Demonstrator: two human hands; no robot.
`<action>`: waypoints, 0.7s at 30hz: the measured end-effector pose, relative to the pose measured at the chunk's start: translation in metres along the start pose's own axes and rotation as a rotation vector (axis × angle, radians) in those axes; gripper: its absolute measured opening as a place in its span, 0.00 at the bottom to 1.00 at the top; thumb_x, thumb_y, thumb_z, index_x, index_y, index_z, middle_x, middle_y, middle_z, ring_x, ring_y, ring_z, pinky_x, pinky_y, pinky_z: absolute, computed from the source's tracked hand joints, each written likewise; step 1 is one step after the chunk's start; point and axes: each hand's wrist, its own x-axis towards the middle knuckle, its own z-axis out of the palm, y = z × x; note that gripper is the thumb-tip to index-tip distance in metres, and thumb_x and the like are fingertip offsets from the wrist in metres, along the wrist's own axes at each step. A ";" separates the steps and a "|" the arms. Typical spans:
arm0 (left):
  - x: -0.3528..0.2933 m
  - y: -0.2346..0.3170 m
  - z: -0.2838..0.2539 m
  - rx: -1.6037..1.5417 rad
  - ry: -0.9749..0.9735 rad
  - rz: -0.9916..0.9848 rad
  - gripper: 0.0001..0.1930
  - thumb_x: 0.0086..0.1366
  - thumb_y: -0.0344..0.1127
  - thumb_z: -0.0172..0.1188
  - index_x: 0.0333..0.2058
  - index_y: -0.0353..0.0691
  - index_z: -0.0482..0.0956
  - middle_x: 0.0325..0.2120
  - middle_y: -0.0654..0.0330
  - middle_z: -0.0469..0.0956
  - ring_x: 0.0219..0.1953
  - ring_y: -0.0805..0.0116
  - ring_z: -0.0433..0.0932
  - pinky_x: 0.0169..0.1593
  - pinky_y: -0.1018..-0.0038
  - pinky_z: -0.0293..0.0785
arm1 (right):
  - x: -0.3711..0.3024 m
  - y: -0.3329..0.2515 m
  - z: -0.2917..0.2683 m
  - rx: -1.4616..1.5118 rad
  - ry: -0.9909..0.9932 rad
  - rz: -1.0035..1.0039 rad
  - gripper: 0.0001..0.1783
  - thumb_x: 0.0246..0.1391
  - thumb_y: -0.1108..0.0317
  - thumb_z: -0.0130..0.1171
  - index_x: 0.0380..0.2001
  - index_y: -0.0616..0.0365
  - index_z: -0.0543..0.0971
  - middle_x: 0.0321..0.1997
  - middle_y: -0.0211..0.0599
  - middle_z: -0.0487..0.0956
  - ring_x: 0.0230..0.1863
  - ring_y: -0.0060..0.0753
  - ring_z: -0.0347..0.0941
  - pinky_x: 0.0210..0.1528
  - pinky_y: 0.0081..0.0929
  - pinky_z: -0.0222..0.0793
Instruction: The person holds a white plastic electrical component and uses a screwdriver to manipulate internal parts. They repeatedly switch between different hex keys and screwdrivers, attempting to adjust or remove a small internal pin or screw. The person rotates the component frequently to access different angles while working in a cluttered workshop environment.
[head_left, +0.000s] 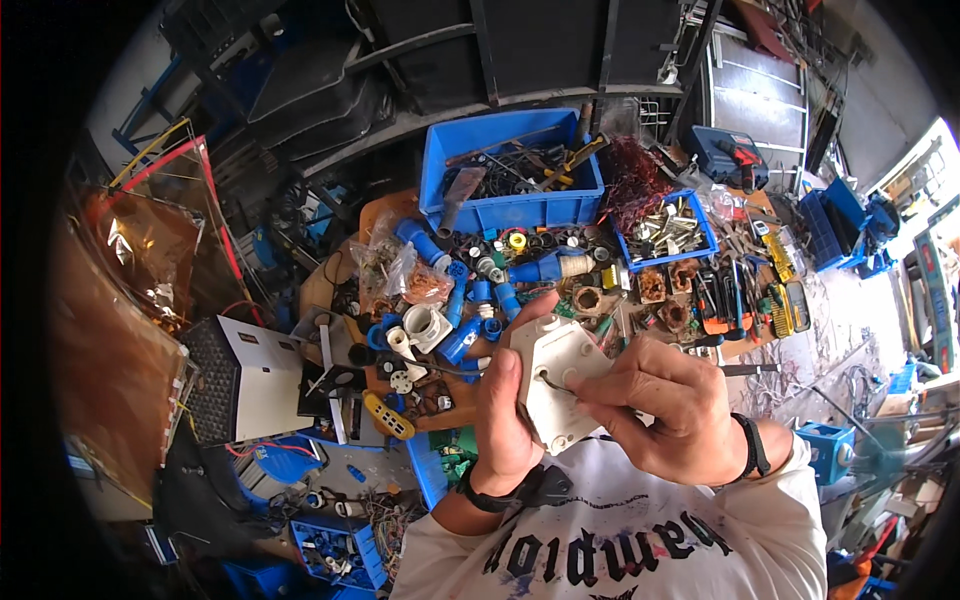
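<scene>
A white plastic housing (550, 412), angular with screw holes at its corners, is held up in front of my chest. My left hand (498, 425) grips it along its left edge, the thumb lying against its side. My right hand (672, 400) is closed, thumb and fingertips pinching a thin dark cable (556, 385) at a hole in the housing's face. What lies inside the housing and the far end of the cable are hidden. Behind the hands, the workbench holds blue plug connectors (540, 268) and a white square socket part (426, 327).
A large blue bin (520, 212) of tools and cables stands at the back of the bench. Right of it sits a smaller blue tray (632, 257) with metal pieces. Pliers and screwdrivers (735, 295) lie at the right; a yellow remote control (388, 415) rests at the bench's left edge.
</scene>
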 end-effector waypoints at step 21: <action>-0.001 0.005 -0.013 0.221 0.033 0.255 0.34 0.71 0.62 0.34 0.65 0.44 0.60 0.48 0.46 0.74 0.46 0.56 0.76 0.49 0.63 0.75 | 0.000 -0.001 0.025 -0.080 0.127 -0.141 0.21 0.40 0.73 0.70 0.42 0.48 0.86 0.25 0.26 0.74 0.20 0.26 0.72 0.19 0.25 0.67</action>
